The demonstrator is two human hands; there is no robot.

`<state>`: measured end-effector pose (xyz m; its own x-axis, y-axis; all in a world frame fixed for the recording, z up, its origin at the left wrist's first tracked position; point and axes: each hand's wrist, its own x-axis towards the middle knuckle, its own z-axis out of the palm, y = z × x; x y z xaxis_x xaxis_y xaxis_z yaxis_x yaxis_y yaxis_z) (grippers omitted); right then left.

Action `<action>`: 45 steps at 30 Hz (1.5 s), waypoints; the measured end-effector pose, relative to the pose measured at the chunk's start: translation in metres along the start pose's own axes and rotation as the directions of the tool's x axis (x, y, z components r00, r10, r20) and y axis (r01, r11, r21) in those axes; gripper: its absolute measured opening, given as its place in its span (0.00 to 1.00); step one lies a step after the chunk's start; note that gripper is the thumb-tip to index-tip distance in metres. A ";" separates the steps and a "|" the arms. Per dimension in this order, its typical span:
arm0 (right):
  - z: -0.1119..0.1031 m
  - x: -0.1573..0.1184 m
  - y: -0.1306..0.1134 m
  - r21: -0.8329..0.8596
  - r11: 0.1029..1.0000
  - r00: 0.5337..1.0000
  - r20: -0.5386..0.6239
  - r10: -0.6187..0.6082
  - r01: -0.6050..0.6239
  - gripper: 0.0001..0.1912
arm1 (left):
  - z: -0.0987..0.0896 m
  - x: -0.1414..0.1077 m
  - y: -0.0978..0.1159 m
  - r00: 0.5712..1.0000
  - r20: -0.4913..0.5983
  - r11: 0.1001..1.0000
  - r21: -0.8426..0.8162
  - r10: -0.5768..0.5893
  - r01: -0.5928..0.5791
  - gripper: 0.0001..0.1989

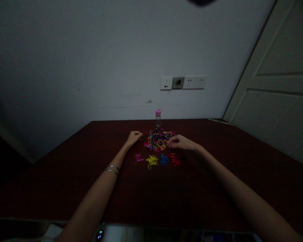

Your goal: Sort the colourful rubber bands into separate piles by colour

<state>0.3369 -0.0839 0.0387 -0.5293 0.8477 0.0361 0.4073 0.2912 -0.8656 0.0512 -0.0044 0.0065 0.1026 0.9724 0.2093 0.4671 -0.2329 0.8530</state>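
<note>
A heap of small mixed-colour pieces (157, 139) lies on the dark red table (176, 198). My right hand (179, 142) is at the heap's right edge, fingertips pinched together; whatever is between them is too small to name. Just left of the heap, my left hand (135, 137) rests with fingers curled together, and what they hold, if anything, is hidden. In front of the heap are separate groups: pink pieces (138, 158), yellow pieces (152, 160), blue pieces (164, 159) and red pieces (175, 159).
Behind the heap stands a small clear bottle with a pink top (158, 118). The white wall (126, 67) with sockets (193, 82) rises behind the table. A panelled door (280, 90) is at the right.
</note>
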 end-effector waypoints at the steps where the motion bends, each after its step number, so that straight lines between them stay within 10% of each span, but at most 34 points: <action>1: -0.005 0.000 0.006 -0.006 1.000 0.998 -0.067 -0.008 0.008 0.11 | 0.001 0.001 -0.001 1.000 -0.012 1.000 -0.011 -0.010 0.010 0.12; 12: -0.054 -0.011 0.084 -0.033 0.992 0.743 -0.666 0.069 -0.122 0.19 | 0.006 0.021 -0.001 0.997 -0.070 0.982 0.189 0.039 -0.025 0.11; 24: -0.052 -0.008 0.092 -0.186 0.964 0.741 -0.671 0.016 -0.189 0.17 | 0.014 0.045 -0.001 0.998 0.037 0.865 0.498 0.056 -0.067 0.09; 45: -0.049 -0.009 0.088 -0.266 0.932 0.771 -0.637 0.022 -0.246 0.12 | 0.022 0.042 0.010 0.986 0.012 0.883 0.442 0.168 -0.156 0.09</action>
<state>0.4140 -0.0438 -0.0132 0.0750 0.9421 0.3269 0.7081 0.1805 -0.6826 0.0792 0.0347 0.0137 0.1898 0.9196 0.3439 0.7849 -0.3526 0.5095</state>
